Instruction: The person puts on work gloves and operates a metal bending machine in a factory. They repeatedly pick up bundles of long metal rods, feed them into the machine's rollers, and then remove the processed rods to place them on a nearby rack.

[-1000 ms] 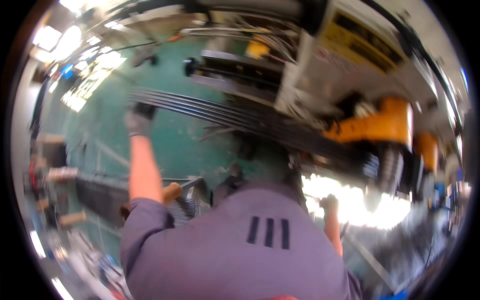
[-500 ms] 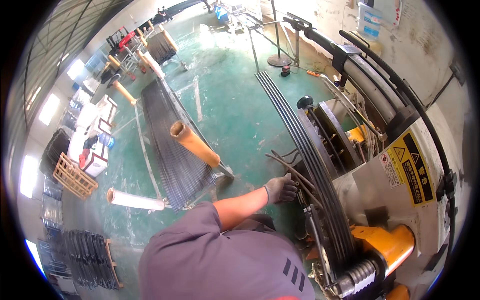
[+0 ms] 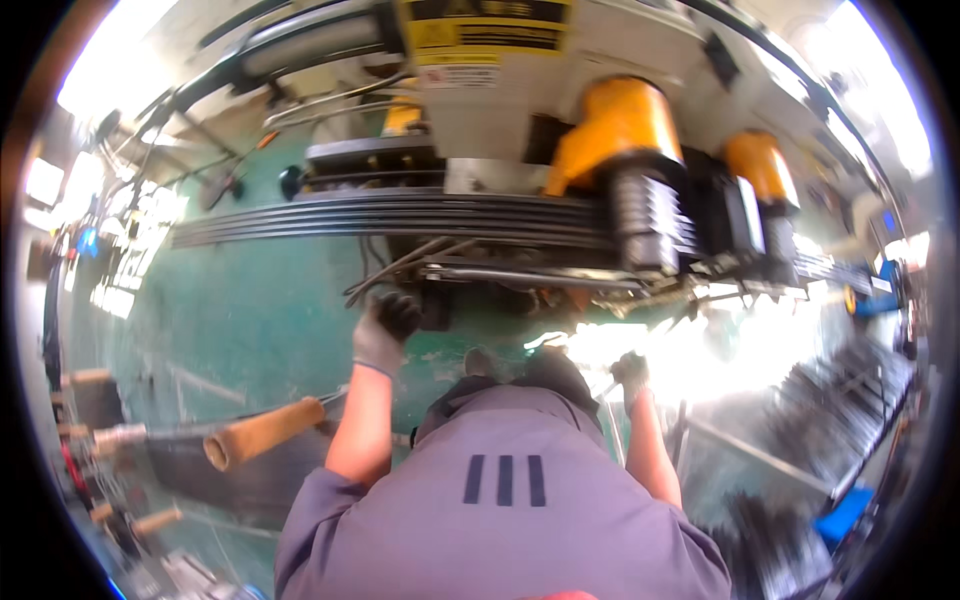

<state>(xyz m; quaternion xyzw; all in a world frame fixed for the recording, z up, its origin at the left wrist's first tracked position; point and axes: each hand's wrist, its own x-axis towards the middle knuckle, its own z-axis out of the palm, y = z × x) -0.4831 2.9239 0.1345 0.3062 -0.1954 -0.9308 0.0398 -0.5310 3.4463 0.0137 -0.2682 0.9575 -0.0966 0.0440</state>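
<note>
My left hand (image 3: 388, 325), in a grey glove with dark fingers, hangs just on my side of some bent rods (image 3: 395, 268) below the machine. Its fingers look curled in, and nothing shows in them. Further right, my gloved right hand (image 3: 630, 370) is out beside my body, near a thin bright metal bar (image 3: 615, 430); blur and glare hide its fingers. Several long dark metal bars (image 3: 400, 217) lie side by side across the machine in front of me. Their right ends pass behind a ribbed metal cylinder (image 3: 642, 220) under an orange housing (image 3: 625, 120).
A machine body with a yellow-black warning label (image 3: 485, 28) stands ahead. Behind me on the left, a brown cardboard tube (image 3: 265, 432) sits by a rack of dark strips (image 3: 195, 475). Stacks of dark metal parts (image 3: 770, 545) and a blue object (image 3: 845, 515) are at the lower right.
My view has swung right, so the machine now lies straight ahead and the tube rack has moved to the lower left. My right hand has come into view. My left fingers look more curled.
</note>
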